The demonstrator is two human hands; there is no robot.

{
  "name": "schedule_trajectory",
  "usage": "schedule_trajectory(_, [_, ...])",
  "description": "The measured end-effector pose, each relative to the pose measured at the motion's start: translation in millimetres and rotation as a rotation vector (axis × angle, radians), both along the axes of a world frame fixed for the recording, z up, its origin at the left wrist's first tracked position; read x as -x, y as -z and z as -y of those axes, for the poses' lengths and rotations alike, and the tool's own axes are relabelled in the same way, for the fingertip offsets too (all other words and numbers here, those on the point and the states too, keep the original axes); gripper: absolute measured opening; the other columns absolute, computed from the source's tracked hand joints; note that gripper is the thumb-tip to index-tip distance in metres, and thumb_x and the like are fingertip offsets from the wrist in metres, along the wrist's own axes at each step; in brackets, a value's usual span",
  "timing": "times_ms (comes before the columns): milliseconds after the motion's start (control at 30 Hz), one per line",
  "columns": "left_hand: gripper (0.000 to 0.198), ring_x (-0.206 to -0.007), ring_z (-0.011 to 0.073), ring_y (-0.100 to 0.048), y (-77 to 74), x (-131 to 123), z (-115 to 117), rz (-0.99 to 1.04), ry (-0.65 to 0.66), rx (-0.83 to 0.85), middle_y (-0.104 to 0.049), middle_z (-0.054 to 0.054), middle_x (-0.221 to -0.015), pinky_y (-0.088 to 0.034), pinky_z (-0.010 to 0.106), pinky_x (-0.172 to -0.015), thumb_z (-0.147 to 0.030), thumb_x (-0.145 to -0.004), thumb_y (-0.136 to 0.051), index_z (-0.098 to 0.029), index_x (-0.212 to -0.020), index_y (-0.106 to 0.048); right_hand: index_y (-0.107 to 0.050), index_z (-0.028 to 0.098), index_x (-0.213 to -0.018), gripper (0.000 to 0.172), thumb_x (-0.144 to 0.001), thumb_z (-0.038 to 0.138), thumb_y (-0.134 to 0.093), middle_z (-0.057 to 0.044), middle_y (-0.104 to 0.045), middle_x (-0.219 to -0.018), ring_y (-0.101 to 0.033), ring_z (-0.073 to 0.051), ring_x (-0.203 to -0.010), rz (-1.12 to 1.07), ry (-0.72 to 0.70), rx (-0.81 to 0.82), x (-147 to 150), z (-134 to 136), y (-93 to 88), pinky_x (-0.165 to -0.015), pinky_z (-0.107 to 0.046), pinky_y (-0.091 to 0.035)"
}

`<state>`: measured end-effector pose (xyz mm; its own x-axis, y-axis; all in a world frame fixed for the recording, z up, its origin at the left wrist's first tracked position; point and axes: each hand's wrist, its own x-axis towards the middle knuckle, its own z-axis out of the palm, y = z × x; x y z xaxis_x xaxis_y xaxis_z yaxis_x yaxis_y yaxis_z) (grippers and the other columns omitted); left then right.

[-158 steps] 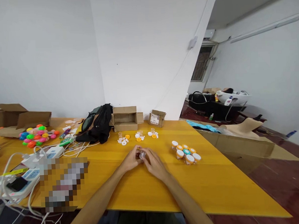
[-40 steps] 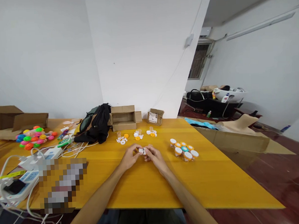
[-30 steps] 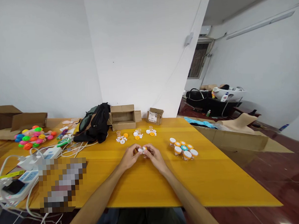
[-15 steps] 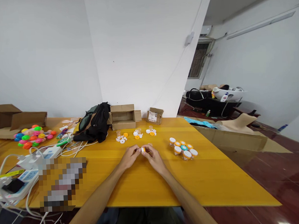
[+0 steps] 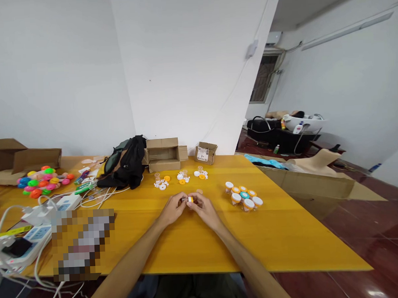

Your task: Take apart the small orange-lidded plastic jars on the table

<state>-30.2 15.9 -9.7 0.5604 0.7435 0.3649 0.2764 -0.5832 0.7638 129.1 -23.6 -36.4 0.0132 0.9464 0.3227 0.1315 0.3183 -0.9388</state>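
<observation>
both hands are meeting over the yellow table, fingertips closing in on one small vial. left hand is pinching it from its side, thumb and forefinger clamped on it. right hand is gripping the same vial from the other side, fingers curled tight on it. vial is showing white and orange between the fingertips, low over the tabletop. can't tell if it's touching the wood, and the cap detail is too small to read.

near the right fingers, on their right, a cluster of capped jars is standing packed together, with white and orange lids and one teal. beyond the fingertips, little piles of loose parts are lying in a row. past those, an open cardboard box and a smaller box are sitting by the wall. a black bag is lying beyond and left of the left fingers. well off to the left, coloured balls and power strips with white cables are crowding the table.
</observation>
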Motion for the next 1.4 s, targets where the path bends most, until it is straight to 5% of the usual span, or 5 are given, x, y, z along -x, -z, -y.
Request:
schedule_trajectory(300, [0.026,-0.076,0.0185,-0.06,-3.2,3,-2,0.1,0.026,0.06,-0.068,0.002,-0.08,-0.048,0.029,-0.078,-0.037,-0.089,-0.048,-0.02,-0.082,-0.067,-0.068,0.022,-0.092,0.031,-0.076,0.048,-0.067,-0.002,-0.069,-0.084,-0.062,-0.019,-0.074,0.022,0.035,-0.033,-3,1,-3.9,-0.071,-0.032,-0.053])
schedule_trajectory(500, [0.022,-0.071,0.0158,-0.058,-1.7,2,-4,0.182,-0.075,0.099,-0.065,0.0,-0.077,-0.048,0.027,-0.072,-0.039,-0.088,-0.053,-0.02,-0.09,-0.064,-0.066,0.023,-0.102,0.036,-0.077,0.048,-0.066,-0.004,-0.07,-0.095,-0.066,-0.02,-0.084,0.021,0.045,-0.023,-1,0,-0.9,-0.076,-0.033,-0.055])
schedule_trajectory(833, [0.03,-0.065,0.0139,-0.055,-1.3,3,-13,0.282,-0.139,0.13,-0.063,0.0,-0.078,-0.047,0.026,-0.068,-0.049,-0.085,-0.056,-0.019,-0.084,-0.063,-0.066,0.024,-0.087,0.009,-0.078,0.027,-0.065,-0.002,-0.068,-0.088,-0.062,-0.021,-0.084,0.379,0.025,-0.146,5,7,-3.1,-0.082,-0.035,-0.049])
schedule_trajectory(1033, [0.028,-0.068,0.0147,-0.057,-1.2,4,-12,0.29,-0.142,0.128,-0.064,0.001,-0.082,-0.048,0.028,-0.071,-0.046,-0.087,-0.055,-0.02,-0.085,-0.065,-0.064,0.026,-0.091,0.011,-0.08,0.028,-0.065,-0.004,-0.068,-0.097,-0.062,-0.024,-0.092,0.422,0.059,-0.206,7,12,-7.4,-0.086,-0.039,-0.049])
schedule_trajectory(1400, [0.015,-0.072,0.0145,-0.057,7.8,1,-17,0.327,-0.198,0.181,-0.064,0.0,-0.082,-0.046,0.026,-0.071,-0.031,-0.077,-0.066,-0.02,-0.086,-0.061,-0.062,0.026,-0.113,0.028,-0.09,0.031,-0.049,-0.011,-0.059,-0.113,-0.059,-0.027,-0.103,0.323,0.486,-0.279,-4,5,1.2,-0.094,-0.044,-0.05])
